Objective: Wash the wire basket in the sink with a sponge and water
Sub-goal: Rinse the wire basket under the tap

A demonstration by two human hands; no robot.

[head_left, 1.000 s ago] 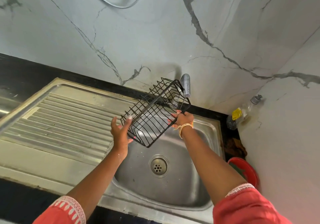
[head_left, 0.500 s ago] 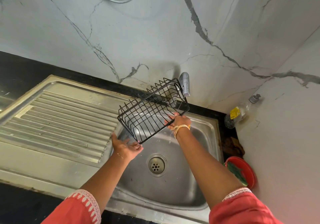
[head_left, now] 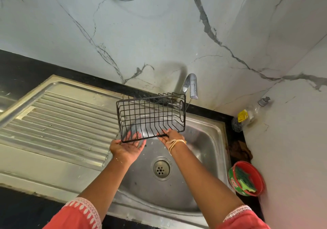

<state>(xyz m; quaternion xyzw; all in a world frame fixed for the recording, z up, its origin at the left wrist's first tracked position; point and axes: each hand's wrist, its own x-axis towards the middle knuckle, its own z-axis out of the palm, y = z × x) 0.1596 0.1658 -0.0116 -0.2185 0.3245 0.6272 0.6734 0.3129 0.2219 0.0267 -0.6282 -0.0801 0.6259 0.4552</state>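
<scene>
Rotating the black wire basket (head_left: 150, 117) has squared it up: a second ago it hung diagonal, now it sits level above the sink basin's (head_left: 203, 140) back edge, right end under the tap spout (head_left: 192, 87). Right hand (head_left: 170, 137) pinches the lower rim; left hand (head_left: 128, 144) has dropped beneath, palm up, fingers relaxed, touching the bottom-left corner. No water stream discernible. Judged: rinse positioning; the green scrubber in the red tub (head_left: 246, 178) sits untouched.

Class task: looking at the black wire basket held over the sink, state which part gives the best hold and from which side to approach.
Grip the wire basket by its near bottom rim wire, coming from below, where the right hand pinches it. Probably best: open mesh lets fingers hook through.
</scene>
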